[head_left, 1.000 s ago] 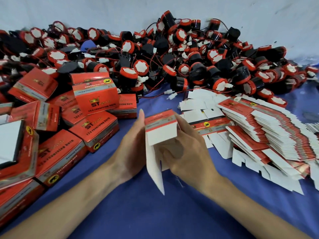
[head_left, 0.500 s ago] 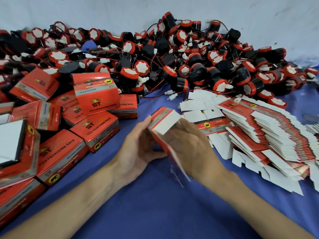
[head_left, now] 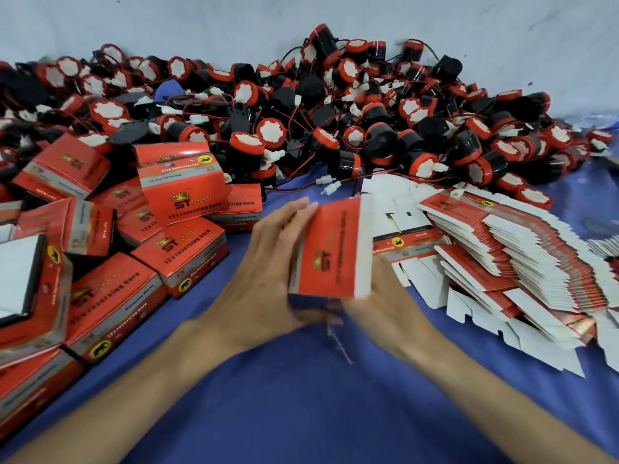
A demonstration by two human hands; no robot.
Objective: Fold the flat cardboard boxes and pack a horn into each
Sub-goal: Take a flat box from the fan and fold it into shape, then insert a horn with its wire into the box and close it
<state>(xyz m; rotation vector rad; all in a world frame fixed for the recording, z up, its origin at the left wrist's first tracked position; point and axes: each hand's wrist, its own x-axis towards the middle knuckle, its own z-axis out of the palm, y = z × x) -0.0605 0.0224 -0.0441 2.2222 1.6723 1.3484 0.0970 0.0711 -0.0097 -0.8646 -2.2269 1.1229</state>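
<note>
Both my hands hold a red cardboard box (head_left: 335, 249) just above the blue cloth at the centre, its red printed face turned up towards me, blurred by motion. My left hand (head_left: 268, 272) grips its left side, fingers curled over the top edge. Mostly hidden under the box, my right hand (head_left: 388, 296) holds it from beneath on the right. A large heap of red-and-black horns (head_left: 335, 128) with wires lies behind. Flat unfolded boxes (head_left: 522, 256) are fanned out in a stack at the right.
Several folded red boxes (head_left: 181, 185) are piled at the left, some stacked on each other. The blue cloth (head_left: 301, 396) covers the surface in front of me. A pale wall (head_left: 301, 21) rises behind the horn heap.
The box was upright with its white flap hanging down; my hands have turned it over so its red printed face is up, and the flap no longer hangs.
</note>
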